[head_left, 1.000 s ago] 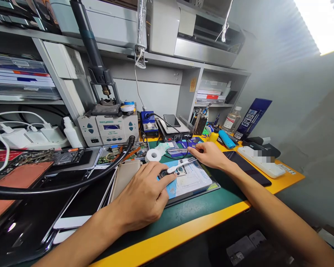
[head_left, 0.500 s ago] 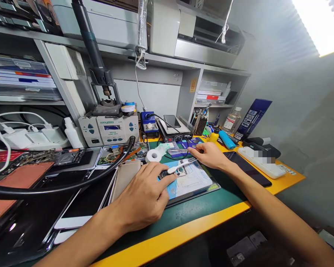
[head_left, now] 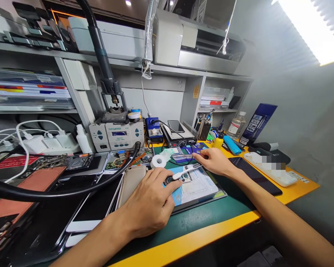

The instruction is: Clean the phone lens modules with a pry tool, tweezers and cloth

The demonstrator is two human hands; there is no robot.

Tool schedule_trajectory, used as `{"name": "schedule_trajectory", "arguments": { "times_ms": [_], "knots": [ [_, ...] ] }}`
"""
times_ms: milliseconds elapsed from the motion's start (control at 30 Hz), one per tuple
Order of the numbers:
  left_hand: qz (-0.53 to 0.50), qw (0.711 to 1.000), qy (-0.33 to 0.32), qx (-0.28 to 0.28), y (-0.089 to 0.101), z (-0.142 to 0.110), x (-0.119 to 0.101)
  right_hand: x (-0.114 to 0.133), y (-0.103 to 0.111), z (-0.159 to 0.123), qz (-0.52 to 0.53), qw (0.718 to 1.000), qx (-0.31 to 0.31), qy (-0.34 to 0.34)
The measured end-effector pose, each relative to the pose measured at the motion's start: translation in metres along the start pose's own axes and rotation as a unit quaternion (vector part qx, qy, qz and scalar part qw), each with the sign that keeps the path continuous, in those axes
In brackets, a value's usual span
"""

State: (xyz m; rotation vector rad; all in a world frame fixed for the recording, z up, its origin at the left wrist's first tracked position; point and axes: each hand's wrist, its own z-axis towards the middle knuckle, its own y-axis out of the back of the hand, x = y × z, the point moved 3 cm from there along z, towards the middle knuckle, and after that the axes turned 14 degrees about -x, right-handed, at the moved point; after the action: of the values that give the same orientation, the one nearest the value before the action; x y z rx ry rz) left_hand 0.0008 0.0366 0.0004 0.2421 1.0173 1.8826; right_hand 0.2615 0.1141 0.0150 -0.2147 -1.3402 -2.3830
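My left hand (head_left: pixel 153 196) rests over the left end of a blue-and-white box (head_left: pixel 200 189). Its thumb and fingers close around a small dark phone part (head_left: pixel 168 180), much of which they cover. Across the box top lies a slim white tool (head_left: pixel 183 172) with a darker far end, beside another small part with round openings (head_left: pixel 186 178). Beyond the box, my right hand (head_left: pixel 211 160) pinches the near end of silver tweezers (head_left: pixel 182 155), which point left over a blue packet (head_left: pixel 187 149). A roll of white tape (head_left: pixel 158 161) stands between the hands, towards the back.
Several phones (head_left: pixel 97 202) and a thick black hose (head_left: pixel 72 191) fill the left side. A rework station (head_left: pixel 117 135) stands behind a tray of circuit parts (head_left: pixel 117 160). At right are a black tablet (head_left: pixel 256 176), a white power strip (head_left: pixel 269 168) and a yellow bottle (head_left: pixel 218 140).
The camera view has shifted, so the scene sits a little further right and lower. Both hands keep nearly the same places over the box and at the tweezers.
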Motion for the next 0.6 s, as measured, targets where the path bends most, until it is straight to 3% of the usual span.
{"name": "schedule_trajectory", "arguments": {
  "times_ms": [333, 600],
  "knots": [
    [0.012, 1.000, 0.000, -0.013, 0.003, -0.001, -0.003, -0.006, -0.009, -0.001, 0.006, 1.000, -0.006, 0.003],
    [0.098, 0.990, -0.094, -0.048, -0.037, -0.006, 0.035, -0.011, -0.019, 0.000, 0.010, 1.000, -0.028, -0.003]
  ]
}}
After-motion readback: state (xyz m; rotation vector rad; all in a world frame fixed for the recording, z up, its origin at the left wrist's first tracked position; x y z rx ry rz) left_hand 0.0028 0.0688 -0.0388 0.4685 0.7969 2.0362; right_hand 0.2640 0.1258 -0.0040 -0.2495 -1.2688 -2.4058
